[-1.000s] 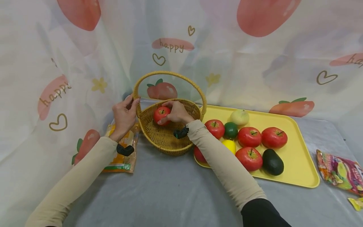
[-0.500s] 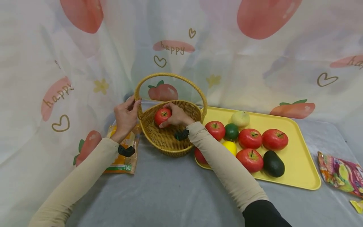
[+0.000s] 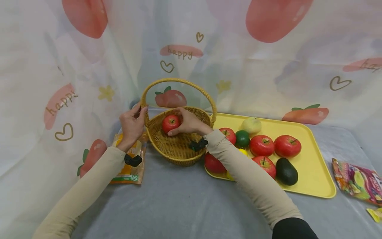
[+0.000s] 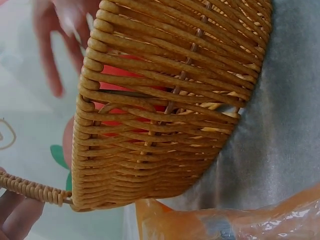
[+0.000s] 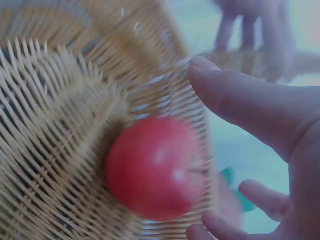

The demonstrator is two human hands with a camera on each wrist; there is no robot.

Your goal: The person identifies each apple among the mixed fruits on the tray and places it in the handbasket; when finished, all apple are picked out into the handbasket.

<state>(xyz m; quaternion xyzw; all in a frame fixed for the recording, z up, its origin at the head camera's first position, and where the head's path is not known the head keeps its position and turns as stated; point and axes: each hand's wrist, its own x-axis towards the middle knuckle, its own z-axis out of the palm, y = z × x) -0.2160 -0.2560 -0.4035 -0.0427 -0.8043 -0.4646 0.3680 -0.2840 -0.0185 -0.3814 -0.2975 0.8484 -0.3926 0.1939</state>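
A wicker basket [image 3: 179,157] with a tall arched handle [image 3: 179,80] stands at the middle of the table, left of the tray. My left hand [image 3: 133,123] pinches the handle's left base between thumb and fingers. Inside the basket, a red apple [image 3: 170,124] lies against the left wall; red shows through the weave in the left wrist view. Beside that apple, my right hand [image 3: 191,123] reaches over the basket. In the right wrist view its thumb and fingers [image 5: 250,105] are spread, with a gap to the apple [image 5: 157,167].
A yellow tray [image 3: 316,179] right of the basket bears several red apples [image 3: 287,146], an avocado [image 3: 286,171], a green lime-like fruit [image 3: 242,138], a pale round fruit [image 3: 251,125] and yellow fruit. Snack bags lie left [image 3: 128,169] and far right [image 3: 358,181]. Printed cloth hangs behind.
My right hand has loosened from the red apple and drawn slightly right, leaving it in the basket. My left hand keeps its hold on the handle.
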